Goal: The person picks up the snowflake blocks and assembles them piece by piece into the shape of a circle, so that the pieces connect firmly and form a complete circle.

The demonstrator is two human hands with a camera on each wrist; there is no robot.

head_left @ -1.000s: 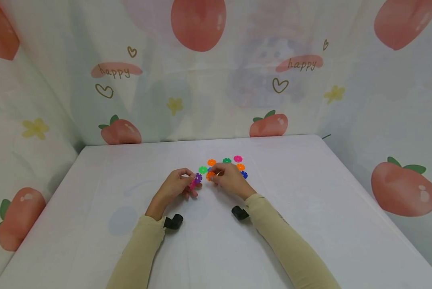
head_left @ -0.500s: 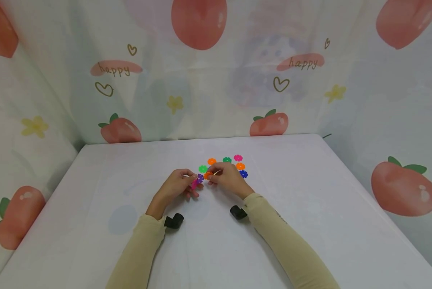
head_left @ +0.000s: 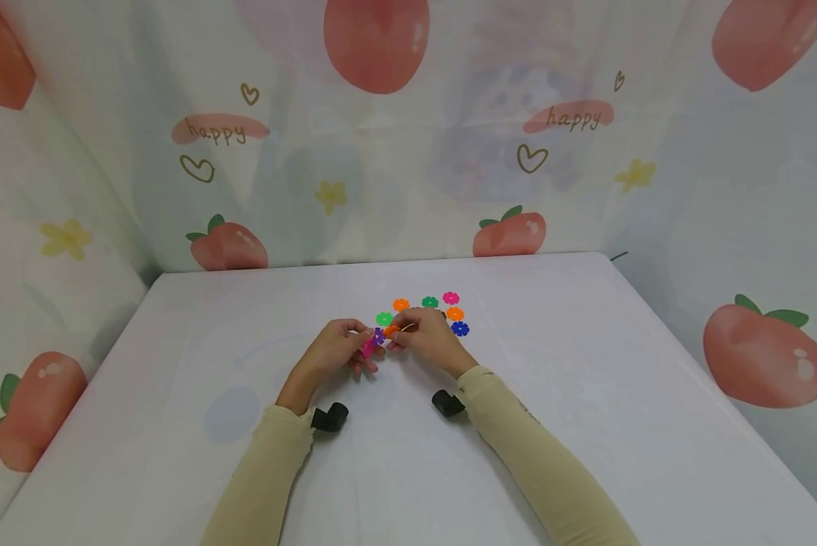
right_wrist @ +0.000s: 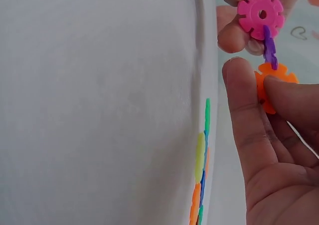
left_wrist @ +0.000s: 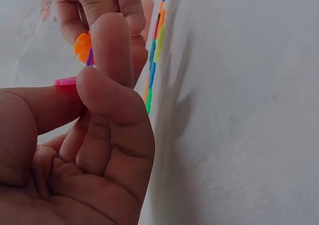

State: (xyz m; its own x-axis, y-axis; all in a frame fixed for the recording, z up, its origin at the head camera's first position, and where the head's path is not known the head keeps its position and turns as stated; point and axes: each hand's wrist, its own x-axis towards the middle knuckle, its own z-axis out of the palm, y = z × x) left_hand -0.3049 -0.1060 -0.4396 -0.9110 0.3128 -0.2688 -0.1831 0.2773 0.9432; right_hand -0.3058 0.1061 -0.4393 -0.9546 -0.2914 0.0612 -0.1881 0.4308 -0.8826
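Observation:
My left hand (head_left: pixel 331 350) pinches a pink notched plastic disc (right_wrist: pixel 250 15), a snowflake-shaped building piece, between thumb and fingers. A purple notched disc (right_wrist: pixel 269 48) is slotted into its edge, turned crosswise to it. Between the thumb and index finger of my right hand (head_left: pixel 432 338) is an orange notched disc (right_wrist: pixel 280 73). In the right wrist view its edge meets the free end of the purple disc. The three pieces form a short line between my hands, raised over the white table (head_left: pixel 381 470). In the left wrist view my fingers hide most of the pink disc.
Several loose notched discs lie just beyond my hands, among them a light green one (head_left: pixel 384 319), a pink one (head_left: pixel 451 298) and a dark blue one (head_left: pixel 460 329). My right hand covers part of the group. A printed cloth wall (head_left: pixel 408 220) rises behind the table.
My right hand has moved slightly left with the orange disc, closing the gap to the purple disc. The left hand has shifted only a little to the right.

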